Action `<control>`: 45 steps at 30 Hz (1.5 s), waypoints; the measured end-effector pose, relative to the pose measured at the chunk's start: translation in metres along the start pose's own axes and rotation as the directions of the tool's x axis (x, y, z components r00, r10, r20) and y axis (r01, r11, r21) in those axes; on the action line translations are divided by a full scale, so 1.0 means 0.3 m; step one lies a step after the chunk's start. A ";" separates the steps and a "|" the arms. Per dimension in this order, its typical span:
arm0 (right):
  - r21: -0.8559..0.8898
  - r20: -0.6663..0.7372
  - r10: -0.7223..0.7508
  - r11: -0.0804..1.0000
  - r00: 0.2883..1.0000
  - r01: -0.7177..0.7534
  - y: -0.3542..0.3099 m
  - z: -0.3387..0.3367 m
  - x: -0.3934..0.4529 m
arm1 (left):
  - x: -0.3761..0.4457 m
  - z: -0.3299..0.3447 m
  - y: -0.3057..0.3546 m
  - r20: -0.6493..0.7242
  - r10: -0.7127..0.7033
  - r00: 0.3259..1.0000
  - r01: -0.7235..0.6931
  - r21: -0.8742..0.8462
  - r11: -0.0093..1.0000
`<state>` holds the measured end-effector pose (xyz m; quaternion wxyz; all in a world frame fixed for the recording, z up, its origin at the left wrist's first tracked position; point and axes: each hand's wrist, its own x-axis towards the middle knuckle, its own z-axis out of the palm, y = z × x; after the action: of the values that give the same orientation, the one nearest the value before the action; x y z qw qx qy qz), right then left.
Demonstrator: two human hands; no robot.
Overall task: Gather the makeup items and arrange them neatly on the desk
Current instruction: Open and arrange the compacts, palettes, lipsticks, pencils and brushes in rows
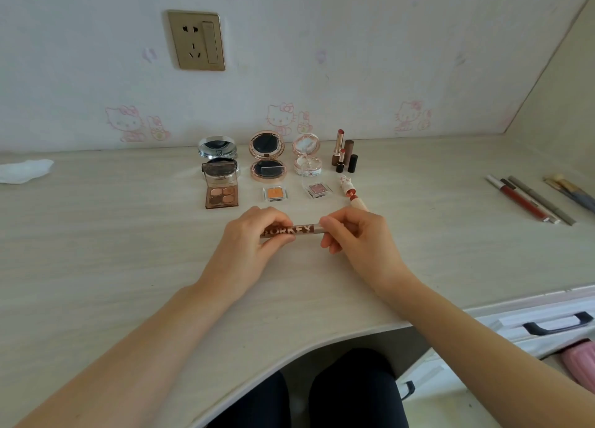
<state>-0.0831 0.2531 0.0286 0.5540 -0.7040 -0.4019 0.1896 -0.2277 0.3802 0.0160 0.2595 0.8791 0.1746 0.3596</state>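
My left hand (249, 234) and my right hand (354, 234) both hold a brown lettered makeup tube (297, 230) level above the desk (128, 250), one at each end. Behind them stand open compacts: silver (218, 152), rose-gold (267, 158) and white (306, 157). In front of those lie a four-pan eyeshadow palette (222, 194), an orange single shadow (274, 193) and a pink single shadow (317, 189). Upright lipsticks (344, 152) stand at the right end, with a small decorated lipstick (351, 192) lying by my right hand.
Pencils and a red gloss tube (528, 202) lie at the far right beside brushes (570, 189). A white tissue (24, 171) sits at the far left. A wall socket (197, 41) is above. Drawers with a black handle (558, 324) are below right.
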 end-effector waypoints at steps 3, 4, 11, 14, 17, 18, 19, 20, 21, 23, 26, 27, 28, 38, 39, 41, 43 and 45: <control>0.018 -0.017 -0.048 0.999 0.999 0.048 0.014 0.000 -0.003 | -0.001 0.000 -0.001 0.000 0.002 1.000 -0.002 -0.013 1.000; 0.029 -0.013 -0.072 0.997 0.997 0.072 0.017 -0.002 -0.002 | -0.001 -0.001 -0.001 -0.003 -0.011 1.000 0.011 -0.034 0.999; 0.003 0.059 -0.176 0.984 0.983 0.176 0.029 -0.004 -0.005 | 0.000 -0.009 -0.005 -0.010 -0.031 0.999 0.030 -0.059 0.998; 0.069 0.046 -0.114 0.991 0.992 0.110 0.036 -0.001 0.003 | -0.001 -0.014 -0.008 -0.022 -0.022 1.000 0.021 -0.039 0.999; 0.134 -0.005 -0.004 0.991 1.000 0.005 0.030 0.010 0.005 | -0.002 -0.017 -0.008 -0.035 -0.004 0.999 0.003 -0.030 1.000; 0.096 -0.011 -0.002 0.995 1.000 0.003 0.030 0.010 0.005 | -0.003 -0.018 -0.008 -0.038 -0.002 0.999 0.001 -0.030 1.000; 0.051 -0.003 -0.016 0.999 1.000 0.016 0.033 0.009 0.003 | -0.003 -0.018 -0.009 -0.038 -0.002 0.999 0.001 -0.029 1.000; 0.029 0.006 -0.044 0.999 0.999 0.044 0.036 0.008 0.003 | -0.003 -0.018 -0.011 -0.034 -0.003 0.999 0.002 -0.027 1.000; 0.024 0.024 -0.072 0.997 0.997 0.071 0.037 0.007 0.002 | -0.003 -0.018 -0.013 -0.028 -0.006 1.000 0.005 -0.024 1.000; 0.022 0.063 -0.112 0.994 0.992 0.111 0.041 0.006 0.000 | -0.003 -0.019 -0.017 -0.026 -0.016 1.000 0.015 -0.027 1.000; 0.019 0.080 -0.134 0.991 0.988 0.133 0.050 0.006 0.002 | -0.005 -0.018 -0.015 -0.034 -0.022 0.999 0.021 -0.035 0.999; 0.036 0.077 -0.127 0.992 0.989 0.125 0.051 0.005 0.003 | -0.004 -0.016 -0.014 -0.035 -0.021 0.999 0.020 -0.037 0.999; 0.066 0.068 -0.109 0.992 0.992 0.105 0.050 0.005 0.004 | -0.004 -0.015 -0.013 -0.036 -0.021 0.999 0.020 -0.038 0.999; 0.066 0.064 -0.121 0.991 0.991 0.117 0.042 0.005 0.003 | -0.005 -0.017 -0.009 -0.042 -0.020 0.999 0.019 -0.033 0.999; 0.073 0.073 -0.124 0.990 0.990 0.119 0.043 0.004 0.003 | -0.004 -0.017 -0.010 -0.041 -0.019 0.999 0.018 -0.032 0.999; 0.116 0.088 -0.120 0.987 0.989 0.110 0.045 0.003 0.002 | -0.004 -0.017 -0.008 -0.042 -0.018 0.999 0.017 -0.035 0.999; 0.153 0.074 -0.085 0.986 0.994 0.072 0.044 0.004 0.003 | -0.003 -0.017 -0.007 -0.048 -0.018 0.999 0.016 -0.041 0.999; 0.163 0.055 -0.044 0.986 0.997 0.035 0.037 0.006 0.005 | -0.003 -0.017 -0.005 -0.051 -0.016 0.999 0.014 -0.044 0.999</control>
<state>-0.0795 0.2546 0.0180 0.6009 -0.6427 -0.4151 0.2312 -0.2322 0.3828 0.0177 0.2769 0.8624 0.1798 0.3838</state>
